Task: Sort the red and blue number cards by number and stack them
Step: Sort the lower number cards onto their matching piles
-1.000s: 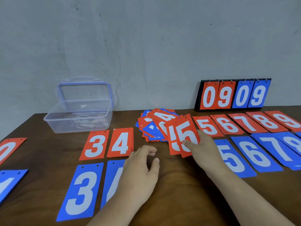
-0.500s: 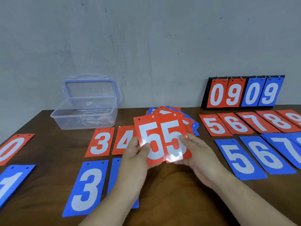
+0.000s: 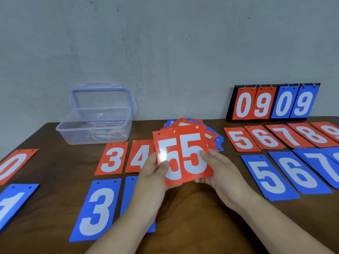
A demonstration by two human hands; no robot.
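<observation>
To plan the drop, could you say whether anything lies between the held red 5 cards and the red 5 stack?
Nothing visible does. Left hand and right hand hold the red 5 cards off the table; the loose pile lies beside the red 5 stack.

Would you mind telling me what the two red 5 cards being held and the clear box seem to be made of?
The red 5 cards: likely thin, stiff plastic with a glossy finish; white glare sits on the left one. The clear box: transparent, slightly cloudy plastic; the wall shows through it.
</observation>
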